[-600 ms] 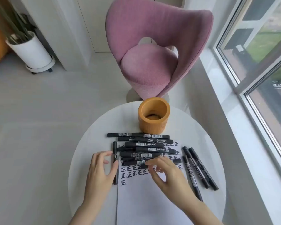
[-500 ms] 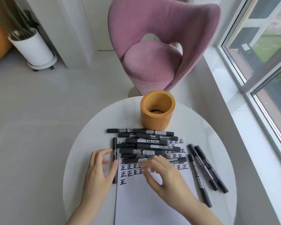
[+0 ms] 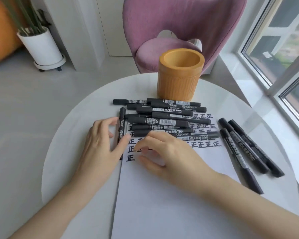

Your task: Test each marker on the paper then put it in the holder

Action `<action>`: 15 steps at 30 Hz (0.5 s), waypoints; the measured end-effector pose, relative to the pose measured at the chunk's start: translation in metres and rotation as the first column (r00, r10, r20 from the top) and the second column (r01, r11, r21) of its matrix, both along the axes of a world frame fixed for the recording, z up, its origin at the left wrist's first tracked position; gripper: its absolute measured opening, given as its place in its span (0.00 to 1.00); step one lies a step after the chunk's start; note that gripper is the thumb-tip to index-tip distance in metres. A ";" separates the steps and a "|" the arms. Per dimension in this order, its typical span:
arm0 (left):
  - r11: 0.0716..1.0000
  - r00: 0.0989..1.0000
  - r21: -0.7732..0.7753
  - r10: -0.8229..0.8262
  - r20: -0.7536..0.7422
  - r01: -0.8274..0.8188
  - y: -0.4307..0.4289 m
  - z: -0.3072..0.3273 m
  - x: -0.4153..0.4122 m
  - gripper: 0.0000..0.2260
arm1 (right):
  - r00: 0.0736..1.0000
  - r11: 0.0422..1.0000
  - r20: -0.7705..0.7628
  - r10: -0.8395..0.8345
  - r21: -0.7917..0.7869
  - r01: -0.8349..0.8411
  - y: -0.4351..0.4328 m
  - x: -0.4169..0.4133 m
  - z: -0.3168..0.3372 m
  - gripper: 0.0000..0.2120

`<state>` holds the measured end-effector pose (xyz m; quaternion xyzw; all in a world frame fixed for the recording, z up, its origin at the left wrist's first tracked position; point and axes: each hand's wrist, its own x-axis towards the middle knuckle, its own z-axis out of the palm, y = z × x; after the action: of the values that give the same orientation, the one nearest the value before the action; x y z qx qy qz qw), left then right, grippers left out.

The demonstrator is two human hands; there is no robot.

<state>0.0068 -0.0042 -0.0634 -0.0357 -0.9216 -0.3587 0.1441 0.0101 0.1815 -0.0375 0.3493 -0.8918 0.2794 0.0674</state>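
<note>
— Both hands have crept forward toward the pile since the earlier frame, and the view has dipped closer to the table. Nearest us, what's the right hand (image 3: 164, 152) doing?

— Hovering over the paper (image 3: 162, 195), fingers curled and spread, thumb apart from them, gripping nothing. It looks about to pinch a pen off the near edge of the heap.

— And the left hand (image 3: 102, 144)?

— Loosely open, flat on the table (image 3: 67, 135), its thumb touching the single marker (image 3: 121, 130) that lies lengthwise at the sheet's left edge. It isn't closed round it.

— How would those pens handle?

— I'd judge them light, rigid and smooth-barrelled, so likely to roll. Best pinched mid-barrel, at the label, between thumb and two fingers.

— Where are the rest?

— The marker pile (image 3: 162, 119) lies crosswise on the paper's far end, over rows of written characters. Three more markers (image 3: 245, 150) sit to the right, off the sheet. Beyond the pile stands the orange holder (image 3: 179, 76), upright; I can't see inside it.
</note>
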 end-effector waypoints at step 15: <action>0.988 0.992 0.091 0.126 0.016 -0.127 0.006 0.008 0.006 0.19 | 0.971 0.984 0.163 -0.177 0.051 0.171 -0.006 0.033 0.008 0.08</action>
<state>0.0124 0.0023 -0.0550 0.0312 -0.9052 -0.3912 0.1631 0.0430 0.1753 -0.0294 0.2464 -0.9265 0.2843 0.0103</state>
